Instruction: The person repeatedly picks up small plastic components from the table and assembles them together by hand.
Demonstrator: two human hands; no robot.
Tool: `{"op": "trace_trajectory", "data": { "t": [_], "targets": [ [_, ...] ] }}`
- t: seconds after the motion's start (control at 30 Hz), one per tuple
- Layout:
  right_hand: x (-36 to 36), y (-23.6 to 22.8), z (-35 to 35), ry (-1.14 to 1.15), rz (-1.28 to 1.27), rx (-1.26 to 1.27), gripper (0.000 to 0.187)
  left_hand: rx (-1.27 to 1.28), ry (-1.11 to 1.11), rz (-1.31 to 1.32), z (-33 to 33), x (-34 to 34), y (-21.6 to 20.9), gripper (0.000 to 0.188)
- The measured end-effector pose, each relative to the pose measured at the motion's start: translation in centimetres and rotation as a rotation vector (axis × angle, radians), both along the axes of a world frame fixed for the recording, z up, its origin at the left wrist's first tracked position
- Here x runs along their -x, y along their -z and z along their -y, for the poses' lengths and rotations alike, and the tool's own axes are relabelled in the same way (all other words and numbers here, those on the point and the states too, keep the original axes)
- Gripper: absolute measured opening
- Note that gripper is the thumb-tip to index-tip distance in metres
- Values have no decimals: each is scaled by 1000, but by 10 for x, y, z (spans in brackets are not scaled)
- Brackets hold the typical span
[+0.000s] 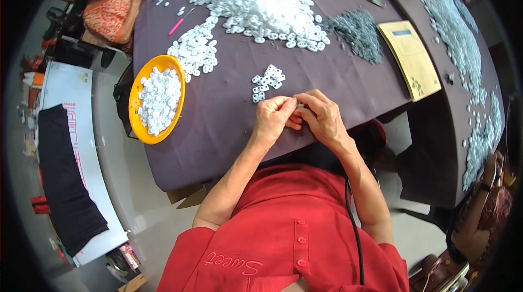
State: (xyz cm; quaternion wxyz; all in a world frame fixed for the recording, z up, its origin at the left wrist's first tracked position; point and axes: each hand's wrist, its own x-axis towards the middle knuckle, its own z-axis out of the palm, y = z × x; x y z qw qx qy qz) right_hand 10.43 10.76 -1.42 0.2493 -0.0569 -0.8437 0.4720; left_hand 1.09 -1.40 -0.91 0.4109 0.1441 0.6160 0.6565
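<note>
My left hand and my right hand meet over the near edge of the table, fingers closed in a pinch. A bit of a small white plastic piece shows between the fingertips; most of it is hidden. Just beyond my left hand lies a small group of white two-holed pieces, several of them squarish. To the left, a yellow oval bowl holds many white oval pieces. More of these form a loose patch beyond the bowl.
A large heap of white pieces covers the far table. Right of it are a pile of small dark grey parts and a tan booklet. A pink-handled tool lies far left. Other people sit at the far left and right edge.
</note>
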Motion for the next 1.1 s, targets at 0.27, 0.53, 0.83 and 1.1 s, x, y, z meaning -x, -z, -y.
{"op": "trace_trajectory", "data": {
  "t": [0.27, 0.53, 0.83, 1.1],
  "targets": [
    [-2, -9, 6, 18, 7, -68, 17, -46, -66, 11, 2, -8, 4, 23],
    [2, -2, 4, 30, 7, -122, 17, -27, -43, -18, 3, -4, 6, 25],
    [3, -2, 9, 115, -10, -25, 17, -34, -103, -5, 2, -9, 1, 22],
    [1, -4, 3, 105, 94, 102, 25, -86, -171, 88, -2, -9, -3, 23]
  ]
}}
